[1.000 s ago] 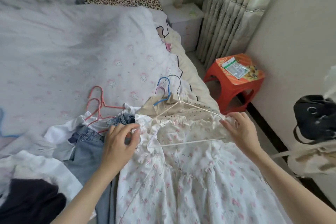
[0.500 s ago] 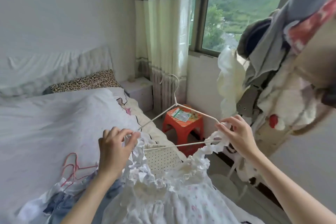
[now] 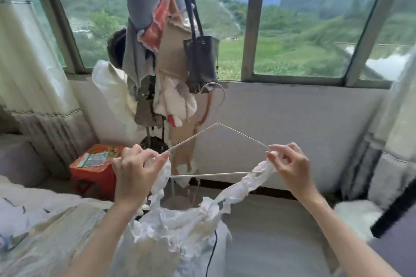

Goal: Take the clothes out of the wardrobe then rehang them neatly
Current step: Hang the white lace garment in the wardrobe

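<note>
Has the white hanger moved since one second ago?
Yes. The white hanger then lay on the bed; now both hands hold it raised, above the red stool.

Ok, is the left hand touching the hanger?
Touching. The head view shows the left hand pinching the hanger at its left end together with the dress ruffle.

Both bare arms raised forward, left hand (image 3: 135, 171) fingers curled, pinching at thumb and forefinger, right hand (image 3: 290, 164) pinching likewise, other fingers loosely spread
</note>
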Demonstrator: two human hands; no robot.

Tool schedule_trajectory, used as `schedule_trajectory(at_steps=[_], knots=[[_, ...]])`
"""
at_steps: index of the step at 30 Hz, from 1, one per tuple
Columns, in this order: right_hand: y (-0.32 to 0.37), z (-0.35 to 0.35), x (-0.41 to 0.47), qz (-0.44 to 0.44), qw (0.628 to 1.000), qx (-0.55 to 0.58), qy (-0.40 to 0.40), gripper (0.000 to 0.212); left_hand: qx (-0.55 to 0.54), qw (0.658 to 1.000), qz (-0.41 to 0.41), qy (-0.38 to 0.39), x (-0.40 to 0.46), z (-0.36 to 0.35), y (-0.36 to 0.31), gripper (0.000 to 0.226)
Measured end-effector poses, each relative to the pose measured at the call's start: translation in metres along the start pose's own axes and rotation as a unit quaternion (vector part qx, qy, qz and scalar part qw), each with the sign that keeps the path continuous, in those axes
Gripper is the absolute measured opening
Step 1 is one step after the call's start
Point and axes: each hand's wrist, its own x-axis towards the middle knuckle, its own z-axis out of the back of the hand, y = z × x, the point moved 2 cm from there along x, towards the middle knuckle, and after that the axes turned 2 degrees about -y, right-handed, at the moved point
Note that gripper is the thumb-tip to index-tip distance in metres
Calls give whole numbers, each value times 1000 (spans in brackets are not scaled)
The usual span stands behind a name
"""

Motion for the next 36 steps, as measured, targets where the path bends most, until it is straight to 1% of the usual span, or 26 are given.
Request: schedule_trajectory(at_steps=[1,4,6,8,13,14,16,17,19,21,23,24,27,28,30,32,34,36], knots=[[-8,25,0,5,1000,-17,-23,12,-22,1000,-4,3,0,-12,-21,46],[-35,97,-7,4,994,-85,-66,22,-91,995,3,30,-15,-56,-80,45],[-59,144,-20,-16,988,-126,-85,20,-134,989,-3,67,-32,-89,-120,47],[-80,188,-33,-43,980,-162,-103,16,-155,984,-24,88,-44,-118,-162,47],[-119,276,-69,-106,958,-212,-160,16,-227,962,-69,138,-54,-162,-261,41],[-123,291,-78,-123,953,-219,-171,19,-253,953,-67,153,-58,-168,-280,41],[-127,323,-95,-153,939,-239,-196,32,-311,930,-40,189,-69,-176,-315,40],[-128,337,-104,-161,931,-255,-207,38,-327,922,-30,206,-76,-181,-330,37],[-127,363,-124,-178,913,-293,-221,44,-326,916,-32,231,-92,-188,-357,34],[-124,383,-145,-204,895,-327,-227,43,-320,909,-33,265,-106,-198,-381,31],[-121,398,-167,-232,876,-351,-235,40,-327,895,-37,301,-120,-212,-398,27],[-120,403,-179,-248,868,-356,-241,36,-335,885,-47,321,-128,-221,-405,28],[-113,413,-215,-312,843,-363,-246,15,-372,845,-76,377,-154,-239,-419,44],[-110,415,-227,-325,834,-369,-251,16,-386,834,-81,387,-163,-243,-423,48],[-98,419,-245,-348,813,-388,-259,26,-414,814,-86,399,-173,-246,-436,51],[-83,425,-255,-366,791,-411,-267,29,-429,802,-116,400,-176,-247,-454,49],[-67,430,-262,-369,767,-445,-278,24,-441,790,-162,394,-178,-249,-477,47],[-50,434,-268,-353,738,-493,-297,13,-449,776,-210,390,-182,-252,-502,44]])
